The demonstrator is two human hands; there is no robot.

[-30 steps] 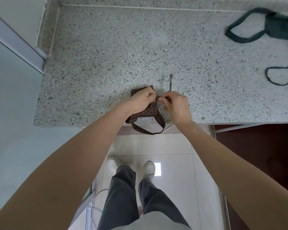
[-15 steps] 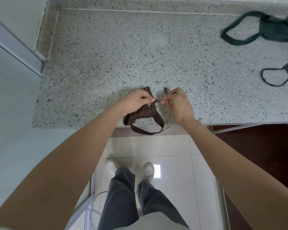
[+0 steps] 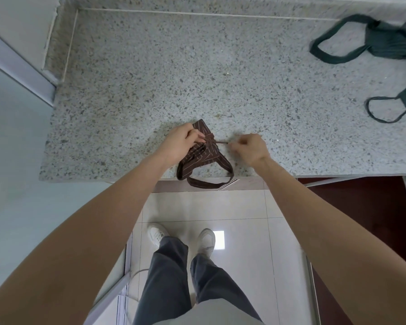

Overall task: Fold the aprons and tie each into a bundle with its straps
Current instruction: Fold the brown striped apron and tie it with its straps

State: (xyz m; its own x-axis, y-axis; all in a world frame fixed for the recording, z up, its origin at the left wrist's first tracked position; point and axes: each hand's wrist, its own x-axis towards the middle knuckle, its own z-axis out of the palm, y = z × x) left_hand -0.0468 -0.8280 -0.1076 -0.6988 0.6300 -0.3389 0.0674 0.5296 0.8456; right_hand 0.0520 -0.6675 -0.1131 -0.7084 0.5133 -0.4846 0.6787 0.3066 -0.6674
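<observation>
Brown striped apron [image 3: 203, 153]: folded bundle at the table [image 3: 136, 73] near edge. Left hand [image 3: 182, 143] and right hand [image 3: 250, 147] each pinch a strap [image 3: 218, 142] end, apparently cinching the knot. Next: pull snug, release. Green apron [image 3: 384, 41] unfolded, far right.

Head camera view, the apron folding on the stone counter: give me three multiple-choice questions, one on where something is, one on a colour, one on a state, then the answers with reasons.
1. Where does the green apron lie?
A. far right of the counter
B. on the floor
C. under the bundle

2. What colour is the bundle being tied?
A. white
B. brown with thin stripes
C. plain yellow

3. What is the right hand doing?
A. resting flat
B. hanging at the side
C. pinching a strap

Answers:
1 A: it lies on the counter at its far right.
2 B: pale stripes on brown cloth.
3 C: the strap runs taut from the knot to it, while the left hand grips the other side.
</observation>
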